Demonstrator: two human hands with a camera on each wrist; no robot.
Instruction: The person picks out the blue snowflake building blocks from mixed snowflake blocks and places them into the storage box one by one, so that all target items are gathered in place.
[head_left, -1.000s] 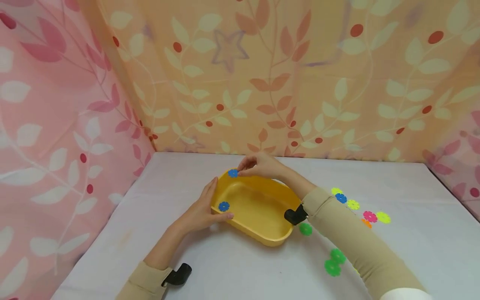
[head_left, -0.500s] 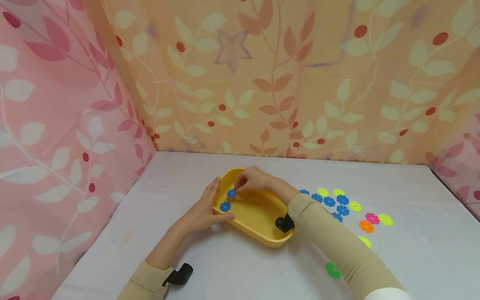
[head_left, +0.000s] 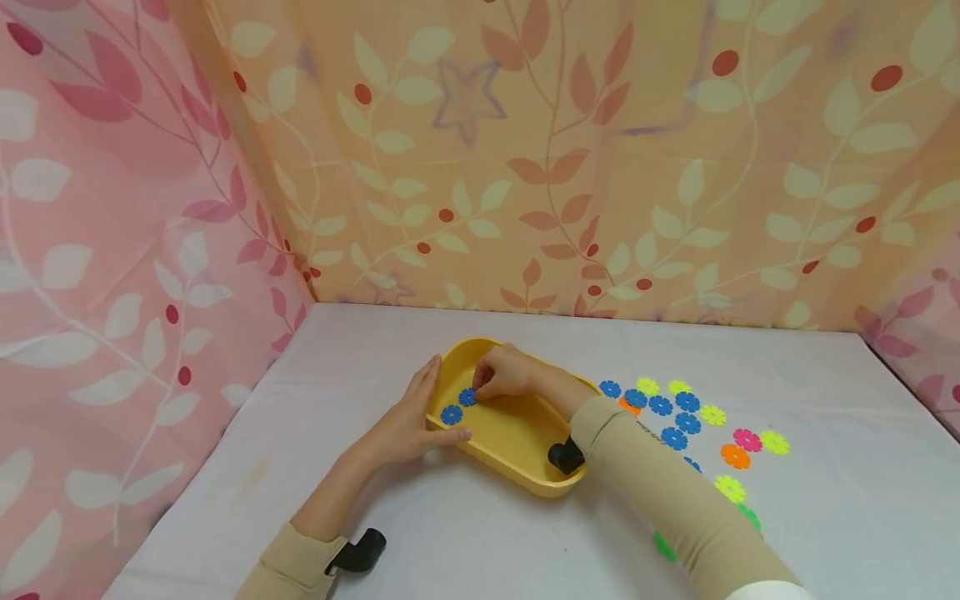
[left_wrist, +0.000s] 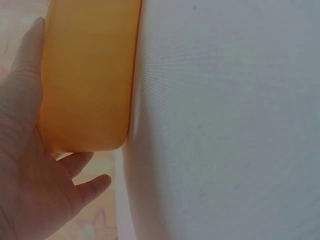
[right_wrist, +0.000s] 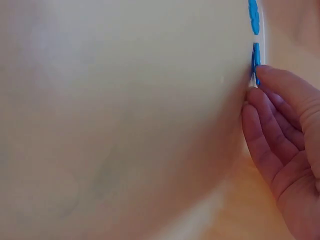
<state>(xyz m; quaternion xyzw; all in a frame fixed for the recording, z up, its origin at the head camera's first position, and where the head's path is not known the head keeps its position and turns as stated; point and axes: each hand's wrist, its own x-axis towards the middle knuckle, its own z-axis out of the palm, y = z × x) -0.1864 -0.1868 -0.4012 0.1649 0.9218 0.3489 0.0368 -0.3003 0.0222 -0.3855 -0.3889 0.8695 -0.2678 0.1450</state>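
A yellow plastic basin (head_left: 517, 433) stands on the white-covered table. My left hand (head_left: 397, 429) holds its left end, the thumb over the near rim and the fingers along the outer wall. The left wrist view shows that hand (left_wrist: 35, 185) against the basin's outer side (left_wrist: 90, 75). Inside the basin, my right hand (head_left: 507, 372) pinches a blue flower-shaped interlocking disc (head_left: 467, 397) low over the floor. Right beside it lies another blue disc (head_left: 452, 414). In the right wrist view, thumb and fingertips meet at the pinched disc's (right_wrist: 257, 57) edge.
Right of the basin lie several loose discs, among them blue (head_left: 687, 402), yellow (head_left: 730, 488), pink (head_left: 747, 440), orange (head_left: 736, 456) and green (head_left: 664, 546) ones. The right sleeve (head_left: 652, 483) covers part of them. A patterned cloth (head_left: 555, 167) hangs behind the table.
My right hand has come down from the basin's far rim to its floor, bringing the blue disc beside the other one. My left hand stays on the basin.
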